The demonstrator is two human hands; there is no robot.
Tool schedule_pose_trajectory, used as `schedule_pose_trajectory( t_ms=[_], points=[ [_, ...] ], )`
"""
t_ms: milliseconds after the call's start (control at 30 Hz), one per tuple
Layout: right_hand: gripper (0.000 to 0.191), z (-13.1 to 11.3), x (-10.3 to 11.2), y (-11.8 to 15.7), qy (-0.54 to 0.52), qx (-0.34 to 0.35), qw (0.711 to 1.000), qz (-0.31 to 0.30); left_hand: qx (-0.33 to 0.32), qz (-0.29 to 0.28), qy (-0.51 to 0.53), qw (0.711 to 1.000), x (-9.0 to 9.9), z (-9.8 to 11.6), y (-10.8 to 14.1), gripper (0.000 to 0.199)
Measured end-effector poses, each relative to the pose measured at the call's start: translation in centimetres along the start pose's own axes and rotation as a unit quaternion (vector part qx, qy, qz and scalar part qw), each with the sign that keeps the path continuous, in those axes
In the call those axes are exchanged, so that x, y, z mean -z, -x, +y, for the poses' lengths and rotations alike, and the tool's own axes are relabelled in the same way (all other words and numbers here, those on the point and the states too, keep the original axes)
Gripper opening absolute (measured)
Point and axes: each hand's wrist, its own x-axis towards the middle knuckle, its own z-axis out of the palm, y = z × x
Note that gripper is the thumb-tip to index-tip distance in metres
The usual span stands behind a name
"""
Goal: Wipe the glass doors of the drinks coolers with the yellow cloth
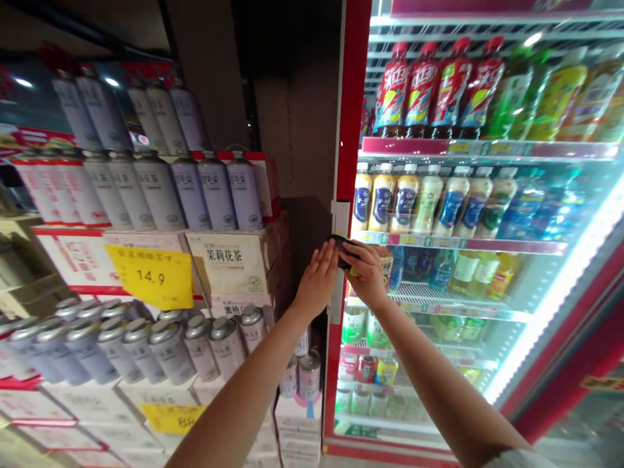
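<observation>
At the left edge of a red-framed drinks cooler (351, 97), both hands meet in the middle of the view. My right hand (366, 272) has its fingers wrapped over a small dark pad with yellow-green edges (345, 253). My left hand (316, 279) lies beside it, fingers stretched out and fingertips at the pad's left side, close to the whitish strip (340, 221) on the cooler's frame. The pad's underside is hidden.
Lit cooler shelves (439, 242) with several rows of bottles fill the right. Metal drink bottles (209, 188) stand on stacked cartons (229, 260) at the left, with a yellow price sign (152, 276). The cooler's open door (560, 383) is at the lower right.
</observation>
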Motion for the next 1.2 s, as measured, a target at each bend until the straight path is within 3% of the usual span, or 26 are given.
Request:
schedule_pose_trajectory(
  t_ms=[333,767,967,1100,1200],
  points=[
    [0.041,-0.6,-0.7,7.9,0.0,0.006,0.999,-0.048,0.005,-0.042,0.012,0.999,-3.6,3.4,7.1,0.063],
    [0.037,-1.9,-2.2,18.5,0.024,-0.064,0.989,-0.132,0.061,-0.157,0.045,0.985,-7.2,9.1,15.3,0.061],
    [0.034,-1.4,-1.7,18.9,0.04,-0.05,0.984,-0.166,0.079,-0.167,0.059,0.981,-7.6,10.0,16.2,0.062],
    [0.031,-0.7,-0.6,16.7,0.063,0.006,0.973,-0.22,0.072,-0.151,0.056,0.984,-7.0,9.4,15.5,0.063],
    [0.031,-0.4,0.1,14.3,0.072,0.049,0.973,-0.216,0.069,-0.135,0.045,0.987,-6.2,8.7,14.0,0.063]
  ],
)
